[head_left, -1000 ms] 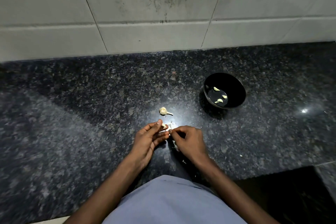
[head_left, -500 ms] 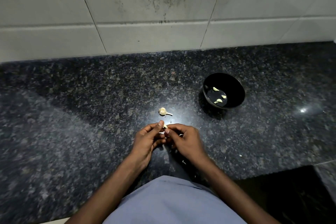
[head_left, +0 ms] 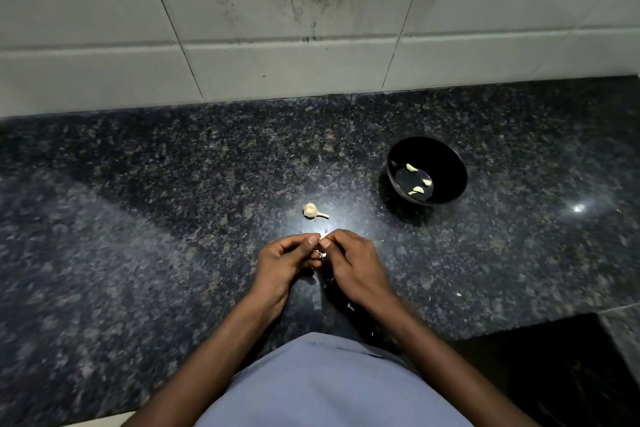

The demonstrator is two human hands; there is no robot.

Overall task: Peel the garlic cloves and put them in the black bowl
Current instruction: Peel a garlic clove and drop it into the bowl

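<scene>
we see three peeled cloves [head_left: 418, 190] in the black bowl [head_left: 446, 163]; left hand [head_left: 284, 262] and right hand [head_left: 353, 263] each keep a curled grip, pinching a mostly hidden garlic clove [head_left: 321, 237].

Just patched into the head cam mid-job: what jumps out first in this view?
Two hands meet at centre frame over the dark granite counter, the left hand and right hand pinching a small garlic clove between their fingers. Just beyond them lies a pale garlic remnant with a stem. To the right stands the black bowl, holding three peeled cloves.
</scene>
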